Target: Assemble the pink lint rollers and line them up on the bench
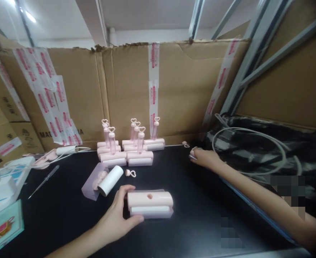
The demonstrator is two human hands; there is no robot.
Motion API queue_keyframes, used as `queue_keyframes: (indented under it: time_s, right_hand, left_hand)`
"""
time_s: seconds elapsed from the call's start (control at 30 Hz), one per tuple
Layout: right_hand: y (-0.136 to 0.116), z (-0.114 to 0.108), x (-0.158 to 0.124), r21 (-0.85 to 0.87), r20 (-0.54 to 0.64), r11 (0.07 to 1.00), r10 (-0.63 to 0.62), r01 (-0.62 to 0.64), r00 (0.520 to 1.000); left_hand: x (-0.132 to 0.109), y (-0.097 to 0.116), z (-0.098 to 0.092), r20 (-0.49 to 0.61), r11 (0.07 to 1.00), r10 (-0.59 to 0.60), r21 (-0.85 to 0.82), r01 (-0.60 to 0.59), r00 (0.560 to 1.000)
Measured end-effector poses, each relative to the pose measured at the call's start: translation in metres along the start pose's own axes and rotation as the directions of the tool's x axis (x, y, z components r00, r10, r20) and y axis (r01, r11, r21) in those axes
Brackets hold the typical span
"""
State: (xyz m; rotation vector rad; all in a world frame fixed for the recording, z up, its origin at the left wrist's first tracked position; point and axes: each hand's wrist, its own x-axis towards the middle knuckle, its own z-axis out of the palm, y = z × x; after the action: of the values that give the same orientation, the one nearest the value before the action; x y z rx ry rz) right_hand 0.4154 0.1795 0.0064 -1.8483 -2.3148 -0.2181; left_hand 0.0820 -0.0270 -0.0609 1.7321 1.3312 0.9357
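My left hand (pixel 120 211) is curled round the left end of a pale pink roll holder (pixel 150 199), thumb in front and fingers behind. The holder has a small hole in its top and a white roll below, in a clear lilac base. Far to the right, my right hand (pixel 204 157) is closed at the back of the table; a small pale pink piece shows at its fingertips, too small to name. A pink heart-handled cap (pixel 185 144) lies just beyond it. Another heart-handled cap (pixel 131 173) lies behind the held holder.
Several pink holders with heart-topped clear tubes (pixel 140 143) stand at the back. Left of centre lie a white roll (pixel 111 181) and a lilac box (pixel 93 182). A thin pointed tool (pixel 43 182) and a teal box (pixel 5 227) are leftward; a cable coil (pixel 249 150) is rightward.
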Motion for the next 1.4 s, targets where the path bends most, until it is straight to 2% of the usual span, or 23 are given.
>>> queue_keyframes:
  time_s: [0.1,0.17,0.23,0.27,0.3,0.33,0.4,0.43,0.5,0.6,0.83,1.07,1.13,1.23,1.33,1.4]
  right_hand:
    - [-0.007,0.003,0.000,0.082,-0.011,0.995,-0.048,0.049,0.999]
    - [-0.023,-0.007,-0.002,0.163,-0.027,0.978,-0.125,0.128,0.992]
    - [-0.048,-0.025,-0.012,0.350,-0.060,0.906,-0.231,0.238,0.971]
    - [-0.064,-0.035,-0.020,0.526,-0.094,0.798,-0.289,0.294,0.953]
    - [-0.080,-0.046,-0.030,0.689,-0.140,0.649,-0.317,0.322,0.938]
    - [-0.096,-0.055,-0.041,0.787,-0.165,0.526,-0.325,0.323,0.931]
    - [-0.125,-0.069,-0.062,0.871,-0.129,0.395,-0.392,0.294,0.911]
    - [-0.136,-0.074,-0.070,0.882,-0.120,0.366,-0.432,0.296,0.894]
    - [-0.150,-0.077,-0.080,0.869,-0.103,0.372,-0.511,0.327,0.853]
    - [-0.152,-0.076,-0.083,0.813,-0.085,0.431,-0.578,0.392,0.812]
    - [-0.154,-0.092,-0.089,0.608,-0.110,0.583,-0.610,0.539,0.784]
    - [-0.175,-0.098,-0.102,0.539,-0.137,0.562,-0.676,0.627,0.724]
    - [-0.176,-0.096,-0.103,0.544,-0.154,0.566,-0.658,0.619,0.737]
    - [-0.175,-0.090,-0.105,0.563,-0.192,0.591,-0.587,0.578,0.787]
    - [-0.173,-0.084,-0.109,0.577,-0.212,0.615,-0.522,0.537,0.826]
    - [-0.171,-0.081,-0.113,0.591,-0.215,0.614,-0.505,0.523,0.836]
  left_hand:
    - [-0.001,0.000,0.000,-0.008,1.000,0.007,-0.009,-0.007,1.000]
    - [-0.001,0.000,0.000,-0.009,1.000,-0.001,-0.016,0.001,1.000]
    - [-0.001,0.000,-0.001,-0.009,1.000,-0.014,-0.021,0.014,1.000]
    - [0.000,0.000,-0.001,-0.010,1.000,-0.018,-0.020,0.018,1.000]
    - [0.000,0.001,-0.001,-0.013,1.000,-0.019,-0.017,0.019,1.000]
    - [0.000,0.002,-0.002,-0.016,1.000,-0.018,-0.012,0.018,1.000]
    - [0.000,0.004,-0.002,-0.020,1.000,-0.015,0.003,0.015,1.000]
    - [0.000,0.004,-0.003,-0.019,1.000,-0.014,0.008,0.014,1.000]
    - [0.000,0.006,-0.003,-0.012,1.000,-0.017,0.010,0.017,1.000]
    - [0.000,0.005,-0.003,-0.004,1.000,-0.023,-0.001,0.023,1.000]
    - [0.000,0.008,-0.001,-0.068,0.999,-0.025,0.020,0.027,0.997]
    - [-0.014,0.019,0.016,-0.157,0.989,-0.145,0.011,0.149,0.977]
    - [-0.015,0.020,0.023,-0.185,0.984,-0.176,-0.006,0.178,0.967]
    - [-0.018,0.023,0.030,-0.231,0.972,-0.233,-0.018,0.235,0.945]
    - [-0.027,0.029,0.038,-0.223,0.957,-0.288,-0.045,0.285,0.931]
    - [-0.038,0.032,0.044,-0.198,0.957,-0.289,-0.087,0.277,0.937]
